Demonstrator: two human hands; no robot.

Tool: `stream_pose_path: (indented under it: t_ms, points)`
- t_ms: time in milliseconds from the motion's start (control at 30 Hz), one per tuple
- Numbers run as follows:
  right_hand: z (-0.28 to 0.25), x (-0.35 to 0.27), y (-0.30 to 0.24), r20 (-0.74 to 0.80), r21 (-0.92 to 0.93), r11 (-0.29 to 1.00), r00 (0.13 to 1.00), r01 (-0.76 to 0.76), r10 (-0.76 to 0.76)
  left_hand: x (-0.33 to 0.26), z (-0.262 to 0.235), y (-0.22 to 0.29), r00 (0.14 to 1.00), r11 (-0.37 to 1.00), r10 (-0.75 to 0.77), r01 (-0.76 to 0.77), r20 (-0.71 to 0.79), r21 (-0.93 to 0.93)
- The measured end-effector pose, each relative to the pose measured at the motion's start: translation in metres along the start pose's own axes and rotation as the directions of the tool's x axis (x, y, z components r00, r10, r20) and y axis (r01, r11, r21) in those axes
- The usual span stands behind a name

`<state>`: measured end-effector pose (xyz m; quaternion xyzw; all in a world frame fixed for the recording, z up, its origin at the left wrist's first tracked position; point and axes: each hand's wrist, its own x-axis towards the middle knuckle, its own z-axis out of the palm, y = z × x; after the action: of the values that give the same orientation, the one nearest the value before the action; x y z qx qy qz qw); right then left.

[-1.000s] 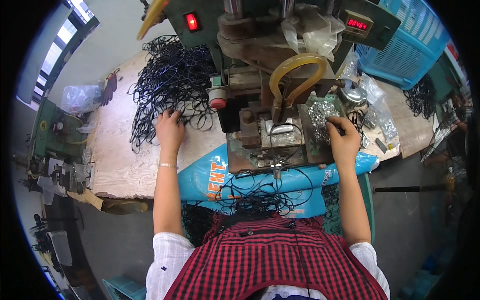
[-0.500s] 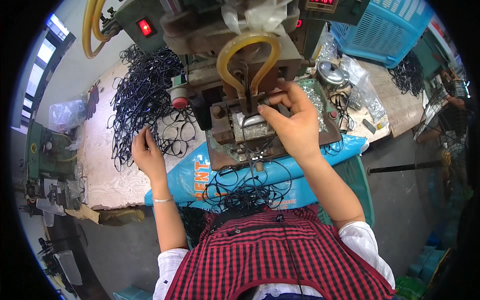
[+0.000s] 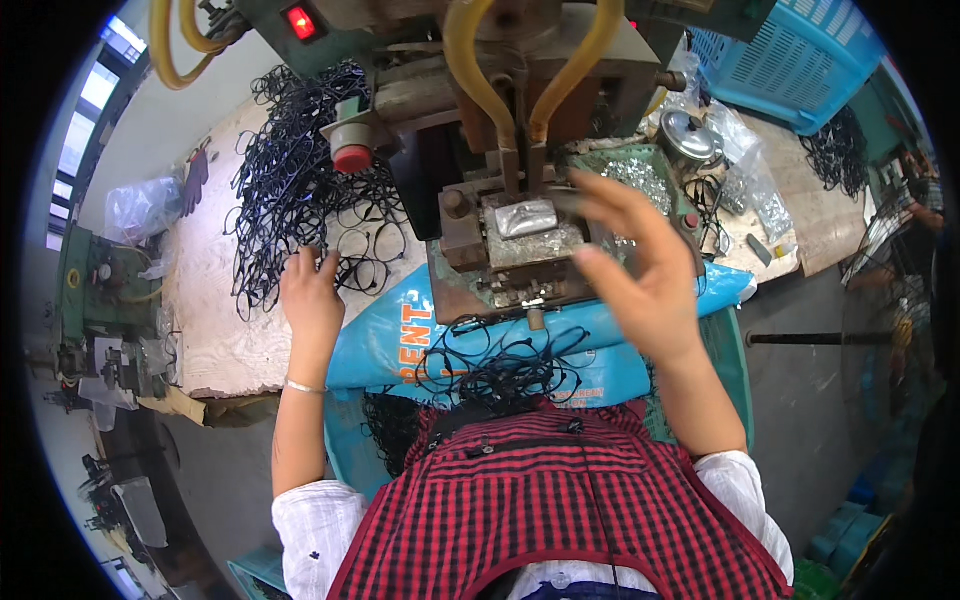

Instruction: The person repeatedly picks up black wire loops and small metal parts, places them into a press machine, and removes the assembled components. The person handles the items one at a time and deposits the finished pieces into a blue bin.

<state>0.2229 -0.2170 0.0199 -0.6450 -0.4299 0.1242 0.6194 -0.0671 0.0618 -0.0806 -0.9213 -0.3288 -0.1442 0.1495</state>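
Note:
A large tangle of thin black cords with small end pieces point(image 3: 300, 170) lies on the table at the left. At its near edge is my left hand point(image 3: 312, 300), fingers slightly apart and fingertips touching or just above the cords. My right hand point(image 3: 645, 270), smeared by motion, is raised to the right of the press die point(image 3: 525, 218), thumb and fingers spread and nothing visible between them. Above the shiny metal block of the die, the press point(image 3: 520, 130) has two yellow hoses point(image 3: 468, 70). More black cords point(image 3: 500, 370) lie in a heap on the blue plastic sheet point(image 3: 390, 335) near my lap.
A green tray of small silvery metal pieces point(image 3: 635, 172) sits right of the die, a round lidded metal pot point(image 3: 688, 135) beyond it. A blue crate point(image 3: 790, 60) stands at the back right. A red button point(image 3: 352, 158) juts out left of the press.
My right hand has drawn back from the die and spread its fingers. The cord lying across the die is gone from there. My left hand has come down to the tangle's edge.

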Motion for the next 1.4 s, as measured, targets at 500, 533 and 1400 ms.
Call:
stream_pose_path:
  t_ms: [500, 533, 1400]
  points:
    - [-0.037, 0.0, 0.117, -0.126, -0.849, 0.527, 0.954, 0.037, -0.271, 0.024, -0.164, 0.157, 0.769, -0.376, 0.358, 0.638, 0.53, -0.672]
    - [-0.033, 0.004, 0.113, -0.129, -0.847, 0.531, 0.954, 0.036, -0.27, 0.035, -0.172, 0.168, 0.69, -0.4, 0.436, 0.724, 0.577, -0.563]
    - [-0.043, 0.032, 0.114, -0.264, -0.576, 0.807, 0.964, -0.129, -0.035, -0.003, -0.082, 0.094, 0.896, 0.66, -0.405, 0.149, -0.181, -0.736]
